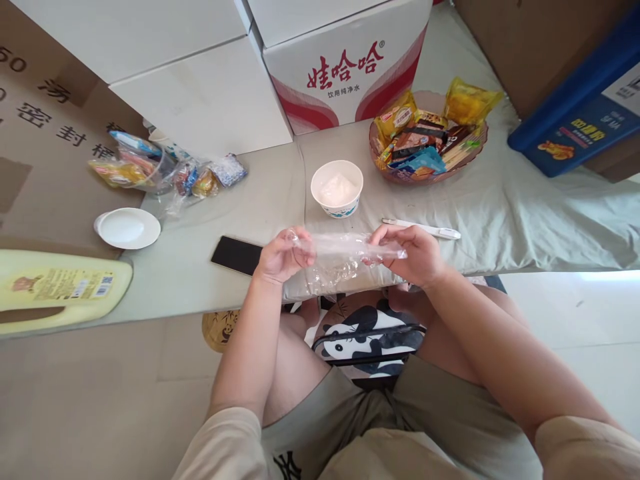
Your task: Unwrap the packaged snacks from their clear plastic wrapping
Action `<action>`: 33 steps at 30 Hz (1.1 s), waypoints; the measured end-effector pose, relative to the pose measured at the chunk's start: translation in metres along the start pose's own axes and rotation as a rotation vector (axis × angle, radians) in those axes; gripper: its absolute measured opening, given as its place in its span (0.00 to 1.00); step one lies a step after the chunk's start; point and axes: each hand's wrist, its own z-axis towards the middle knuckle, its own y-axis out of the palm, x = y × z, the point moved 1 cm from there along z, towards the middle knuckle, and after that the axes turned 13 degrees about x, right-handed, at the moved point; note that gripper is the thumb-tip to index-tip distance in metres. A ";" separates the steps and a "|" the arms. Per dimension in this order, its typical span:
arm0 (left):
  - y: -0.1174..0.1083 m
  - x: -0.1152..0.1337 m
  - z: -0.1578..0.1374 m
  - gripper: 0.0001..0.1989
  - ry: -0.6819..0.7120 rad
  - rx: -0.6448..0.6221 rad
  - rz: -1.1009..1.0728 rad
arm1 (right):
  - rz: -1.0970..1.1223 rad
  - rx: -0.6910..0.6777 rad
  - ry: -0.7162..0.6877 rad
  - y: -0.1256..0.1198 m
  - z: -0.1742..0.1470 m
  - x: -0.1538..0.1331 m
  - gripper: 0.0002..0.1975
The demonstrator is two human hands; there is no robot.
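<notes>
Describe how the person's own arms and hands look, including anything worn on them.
The left hand and right hand are bare, with no gloves visible. No watch or bracelet shows on either wrist. The left sleeve and right sleeve are short, plain and beige.

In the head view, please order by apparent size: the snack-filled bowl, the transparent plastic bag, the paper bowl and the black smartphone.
1. Snack-filled bowl
2. Transparent plastic bag, held nearer the camera
3. Paper bowl
4. Black smartphone: visible part only; left hand hides one end
</notes>
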 end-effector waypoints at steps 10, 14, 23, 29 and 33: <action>-0.001 -0.009 0.010 0.16 0.316 0.268 0.359 | -0.289 0.298 -0.053 -0.005 0.007 0.007 0.33; -0.001 -0.013 0.007 0.07 0.622 0.555 0.369 | -0.390 0.321 -0.151 -0.007 0.008 0.008 0.17; 0.044 -0.032 -0.006 0.34 0.271 -0.071 0.427 | -0.284 -0.184 -0.171 0.021 -0.006 0.019 0.18; 0.041 -0.027 -0.004 0.25 0.265 0.071 0.447 | -0.286 0.140 -0.266 0.025 0.010 0.028 0.15; 0.041 -0.027 -0.008 0.22 0.226 0.088 0.513 | -0.452 0.183 -0.314 0.025 0.013 0.032 0.13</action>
